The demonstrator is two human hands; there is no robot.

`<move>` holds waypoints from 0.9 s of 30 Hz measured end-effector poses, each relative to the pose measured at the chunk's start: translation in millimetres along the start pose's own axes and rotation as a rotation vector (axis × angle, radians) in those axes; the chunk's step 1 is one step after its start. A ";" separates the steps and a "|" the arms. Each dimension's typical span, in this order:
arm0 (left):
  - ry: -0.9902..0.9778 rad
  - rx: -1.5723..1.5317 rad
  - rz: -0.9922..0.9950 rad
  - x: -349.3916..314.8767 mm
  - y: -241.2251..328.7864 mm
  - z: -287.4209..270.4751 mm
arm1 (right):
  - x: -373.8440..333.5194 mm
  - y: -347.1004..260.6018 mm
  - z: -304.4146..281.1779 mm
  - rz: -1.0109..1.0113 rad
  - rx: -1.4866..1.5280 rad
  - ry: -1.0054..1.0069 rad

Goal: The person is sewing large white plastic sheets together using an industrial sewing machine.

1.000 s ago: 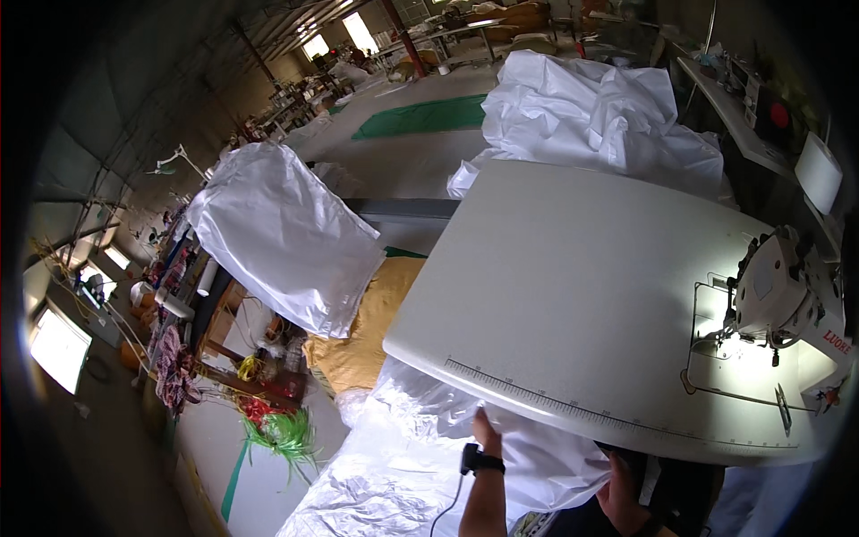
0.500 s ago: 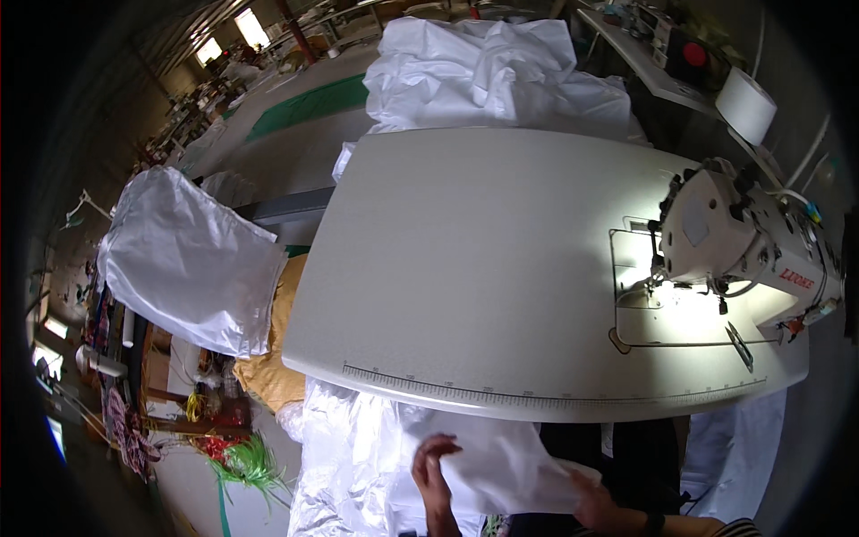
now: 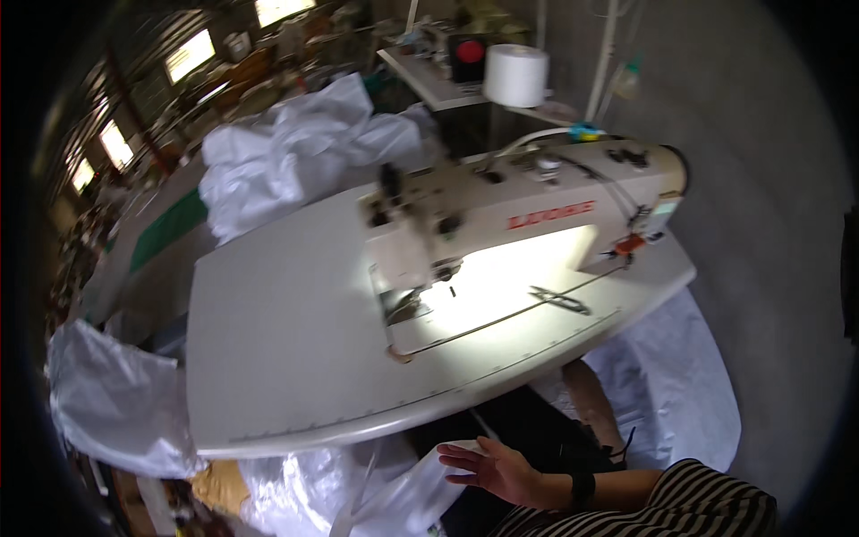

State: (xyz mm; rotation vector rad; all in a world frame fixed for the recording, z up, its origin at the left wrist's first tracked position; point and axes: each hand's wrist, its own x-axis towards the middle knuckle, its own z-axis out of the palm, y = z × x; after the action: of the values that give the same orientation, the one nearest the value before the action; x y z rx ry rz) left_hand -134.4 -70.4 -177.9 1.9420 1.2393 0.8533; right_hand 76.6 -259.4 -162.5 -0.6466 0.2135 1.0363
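My right hand (image 3: 503,474), with a dark band at the wrist, reaches in from the lower right. Its fingers are stretched out and apart, pointing left. They lie against the edge of a thin white cloth (image 3: 407,497), which hangs over my lap below the table edge. I cannot see my left hand. Above stands a white sewing machine (image 3: 528,210) with its lamp lit, on a pale sewing table (image 3: 277,331). Small thread snips (image 3: 561,300) rest on the tabletop beside the machine bed.
Crumpled white cloth (image 3: 295,148) is heaped behind the table. More white cloth hangs at the left (image 3: 112,394) and under the right end (image 3: 671,367). A white thread cone (image 3: 516,76) stands by a back shelf (image 3: 429,82). A grey wall (image 3: 761,224) is close on the right.
The view has swung right, bringing the machine to the middle. My left hand has left the view. My right hand was bent at the cloth; now its fingers are spread.
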 end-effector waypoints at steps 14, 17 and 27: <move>0.283 0.357 0.532 365.9 113.2 8.0 | -204.1 -93.1 -281.7 -0.293 0.647 0.715; 0.275 0.452 0.620 422.8 119.0 40.7 | -212.7 -179.6 -302.9 0.067 0.040 0.283; -0.192 0.438 0.554 337.8 45.9 216.0 | -46.9 -298.6 -371.8 -0.347 -2.546 0.480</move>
State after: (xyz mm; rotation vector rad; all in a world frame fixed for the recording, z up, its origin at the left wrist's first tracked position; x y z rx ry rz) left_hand 175.1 187.2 -204.9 2.7232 0.8251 0.6608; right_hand 355.8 -616.1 -318.9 -3.0174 -1.0398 0.2007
